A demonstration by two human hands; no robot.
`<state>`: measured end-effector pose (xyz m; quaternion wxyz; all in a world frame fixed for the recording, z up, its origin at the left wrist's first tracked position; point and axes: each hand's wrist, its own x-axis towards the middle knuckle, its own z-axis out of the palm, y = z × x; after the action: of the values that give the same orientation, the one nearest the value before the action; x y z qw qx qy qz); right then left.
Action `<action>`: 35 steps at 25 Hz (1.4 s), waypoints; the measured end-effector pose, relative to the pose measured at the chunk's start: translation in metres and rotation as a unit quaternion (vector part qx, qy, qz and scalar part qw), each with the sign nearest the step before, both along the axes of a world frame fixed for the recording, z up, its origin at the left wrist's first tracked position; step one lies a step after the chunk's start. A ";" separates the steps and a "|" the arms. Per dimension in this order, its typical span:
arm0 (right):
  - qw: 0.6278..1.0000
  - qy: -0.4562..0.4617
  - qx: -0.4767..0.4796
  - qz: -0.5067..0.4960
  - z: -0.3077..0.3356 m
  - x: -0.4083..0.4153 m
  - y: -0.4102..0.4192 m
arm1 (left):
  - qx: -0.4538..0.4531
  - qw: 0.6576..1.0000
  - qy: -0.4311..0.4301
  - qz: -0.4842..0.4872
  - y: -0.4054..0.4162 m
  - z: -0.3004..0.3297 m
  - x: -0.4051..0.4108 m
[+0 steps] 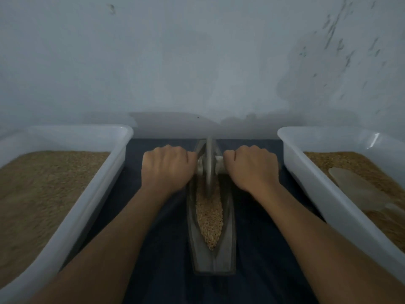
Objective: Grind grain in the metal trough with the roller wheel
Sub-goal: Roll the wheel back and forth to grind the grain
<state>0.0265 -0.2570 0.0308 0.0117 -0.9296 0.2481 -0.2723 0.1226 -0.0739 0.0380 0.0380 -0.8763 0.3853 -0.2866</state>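
Against a pale wall, on a dark cloth [258, 249], two white plastic tubs are set, one at either side: the left tub [92, 207] is filled with tan grain, the right tub [306, 178] is filled likewise and has a pale scoop [359, 189] laid on its contents. Between them, pointing away from the person, the metal trough [211, 255] is placed; its channel is seen loaded with grain [209, 218], which looks whole or only coarsely broken at the near end. The roller wheel [209, 165] is stood upright in the far half of the trough, its rim sunk in the grain. The axle handle is clasped on each side: the left hand [167, 166] is clenched round one end, the right hand [251, 168] round the other, knuckles up. Grinding is judged under way but far from finished; little fine meal can be made out, and many more passes along the channel are thought needed
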 end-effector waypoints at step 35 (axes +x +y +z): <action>0.975 -0.139 -0.150 0.091 -0.013 -0.050 0.029 | -0.022 0.997 0.031 -0.068 0.048 -0.018 -0.033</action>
<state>-0.0239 -0.2276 0.0178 -0.0693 -0.8925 0.1149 -0.4305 0.0897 -0.0262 0.0199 -0.0128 -0.8573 0.4384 -0.2695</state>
